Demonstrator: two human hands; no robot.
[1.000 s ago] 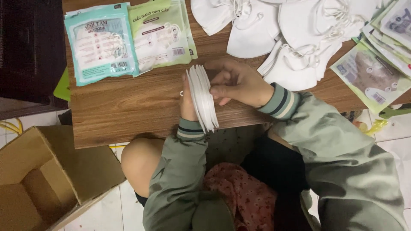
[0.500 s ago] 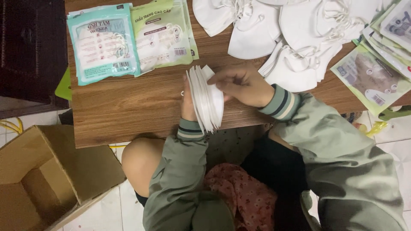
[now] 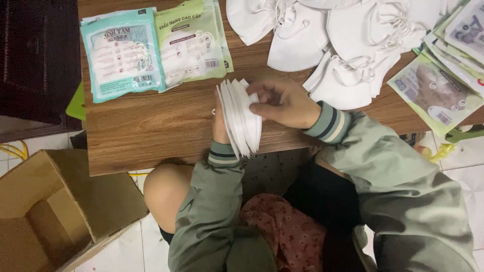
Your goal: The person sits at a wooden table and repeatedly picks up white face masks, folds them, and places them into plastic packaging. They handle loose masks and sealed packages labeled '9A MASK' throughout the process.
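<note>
Both hands grip a stack of folded white masks (image 3: 241,118) on edge, left hand (image 3: 220,121) seemingly clasping behind, right hand (image 3: 282,100) pinching; beyond the stack, two sealed packets (image 3: 156,48) lie filled, while a loose mask pile (image 3: 343,45) remains unpacked.

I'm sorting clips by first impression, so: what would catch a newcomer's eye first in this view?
First, the stack of white masks held on edge at the middle of the wooden table, left hand behind it, right hand pinching its front. Next, the heap of loose white masks at the top right. Then the teal packet at the top left and the open cardboard box on the floor.
</note>
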